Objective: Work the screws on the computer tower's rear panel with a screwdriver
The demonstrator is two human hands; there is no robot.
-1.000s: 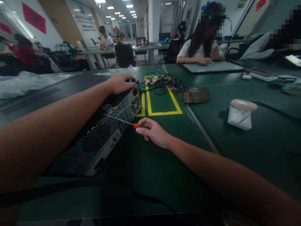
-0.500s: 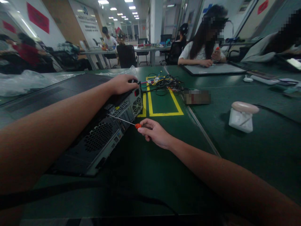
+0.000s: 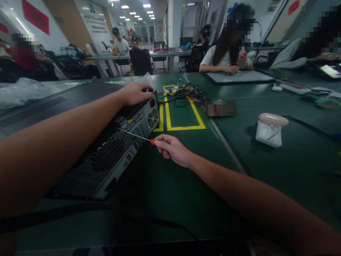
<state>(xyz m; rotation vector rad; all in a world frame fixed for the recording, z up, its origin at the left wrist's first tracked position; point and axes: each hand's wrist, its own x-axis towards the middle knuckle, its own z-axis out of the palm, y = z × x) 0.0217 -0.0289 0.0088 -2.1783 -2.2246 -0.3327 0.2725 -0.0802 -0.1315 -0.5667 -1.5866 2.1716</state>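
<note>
A black computer case lies on the green table, its rear panel with vents and ports facing me. My left hand rests over the top edge of the case near its far corner, and whether its fingers grip the edge is hard to see. In my right hand is a screwdriver with an orange-red handle, pinched by the fingers. Its thin metal shaft points left, and the tip meets the rear panel near the upper edge, beside a small yellow label. The screw under the tip cannot be made out.
Bundled cables lie beyond the case, across yellow tape. A blurred box is beside them. A white holder stands at the right. Clear plastic wrap is at the left. A person works across the table.
The whole view has shifted slightly, so the case and table items appear a little further left. Both hands keep their places, the screwdriver still against the rear panel.
</note>
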